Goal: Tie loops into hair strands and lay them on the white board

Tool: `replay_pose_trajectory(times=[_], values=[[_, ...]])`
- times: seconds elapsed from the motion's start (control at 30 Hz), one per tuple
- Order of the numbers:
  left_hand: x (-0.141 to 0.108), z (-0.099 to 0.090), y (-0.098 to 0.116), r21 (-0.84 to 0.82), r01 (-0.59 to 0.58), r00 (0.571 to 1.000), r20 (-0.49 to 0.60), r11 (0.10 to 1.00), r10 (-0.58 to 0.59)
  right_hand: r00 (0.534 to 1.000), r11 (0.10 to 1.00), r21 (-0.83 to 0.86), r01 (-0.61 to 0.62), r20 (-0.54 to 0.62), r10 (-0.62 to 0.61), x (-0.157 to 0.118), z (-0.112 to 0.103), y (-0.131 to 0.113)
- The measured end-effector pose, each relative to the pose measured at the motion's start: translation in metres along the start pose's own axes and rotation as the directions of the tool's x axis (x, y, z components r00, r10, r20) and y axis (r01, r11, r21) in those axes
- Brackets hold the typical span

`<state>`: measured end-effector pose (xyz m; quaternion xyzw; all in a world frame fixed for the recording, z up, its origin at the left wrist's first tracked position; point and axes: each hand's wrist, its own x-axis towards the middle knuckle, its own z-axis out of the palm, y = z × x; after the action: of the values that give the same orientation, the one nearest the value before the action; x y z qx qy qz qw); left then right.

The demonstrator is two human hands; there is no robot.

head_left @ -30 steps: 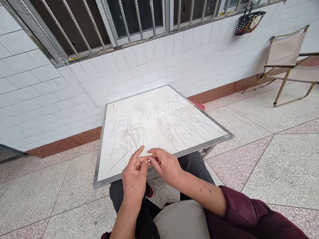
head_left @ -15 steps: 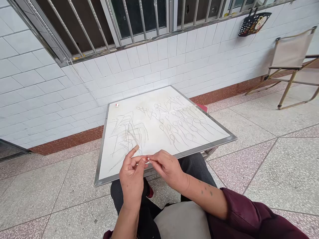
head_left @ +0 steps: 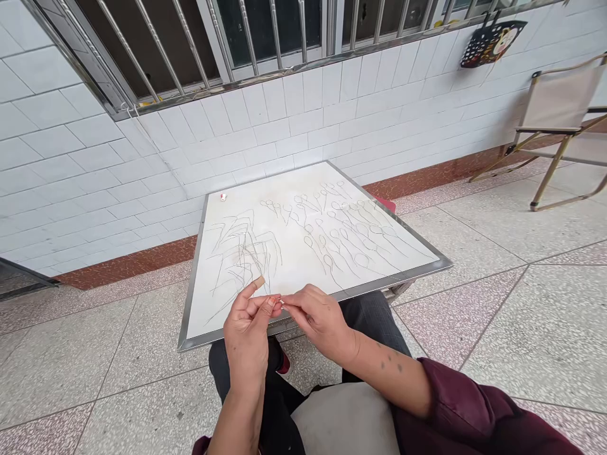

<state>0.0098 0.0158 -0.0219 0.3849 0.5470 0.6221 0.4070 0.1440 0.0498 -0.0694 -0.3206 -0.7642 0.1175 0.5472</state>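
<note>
My left hand (head_left: pixel 246 335) and my right hand (head_left: pixel 322 325) meet fingertip to fingertip over the near edge of the white tabletop (head_left: pixel 298 278). Both pinch at the same spot, where a tiny pale bit shows between the fingers; what it is, I cannot make out. A beige wrap (head_left: pixel 261 280) covers the tip of a raised left finger. Beyond my left hand lies a loose tangle of thin dark bent wires (head_left: pixel 244 246). To the right, several thin wires with looped ends (head_left: pixel 336 278) are spread in rough rows.
A small white-and-red object (head_left: pixel 223 198) sits at the table's far left corner. The table's metal rim (head_left: pixel 190 297) stands close to a white tiled wall (head_left: pixel 265 136) under a barred window. A folding chair (head_left: pixel 552 101) and a hanging black basket (head_left: pixel 493 44) are at the right.
Both hands keep their pinch at nearly the same place; the left hand has shifted very slightly left. The view has moved a little. The wires on the table lie as before.
</note>
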Motion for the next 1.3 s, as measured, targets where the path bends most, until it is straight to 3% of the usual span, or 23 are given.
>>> replay_pose_trajectory(times=[0.3, 0.83, 1.0, 1.2, 1.3], values=[[0.002, -0.002, -0.003, 0.06, 0.002, 0.999, -0.033, 0.998, 0.0, 0.979, 0.951, -0.235, 0.199, 0.085, -0.184, 0.001, -0.003, -0.009], [0.01, 0.0, 0.005, 0.22, -0.005, 0.996, 0.084, 0.976, -0.014, 0.972, 0.931, -0.282, 0.233, 0.09, -0.216, -0.002, 0.001, -0.008], [0.011, 0.0, 0.005, 0.238, -0.037, 0.997, 0.08, 0.971, 0.018, 0.977, 0.941, -0.265, 0.209, 0.09, -0.192, -0.002, 0.003, -0.007], [0.006, -0.001, 0.017, 0.235, -0.038, 0.996, 0.091, 0.971, 0.017, 0.996, 0.999, -0.023, -0.047, 0.069, 0.048, -0.003, -0.001, -0.006], [0.003, 0.0, 0.023, 0.237, -0.034, 0.996, 0.084, 0.971, 0.015, 0.996, 0.997, 0.034, -0.076, 0.053, 0.074, -0.003, -0.003, -0.006]])
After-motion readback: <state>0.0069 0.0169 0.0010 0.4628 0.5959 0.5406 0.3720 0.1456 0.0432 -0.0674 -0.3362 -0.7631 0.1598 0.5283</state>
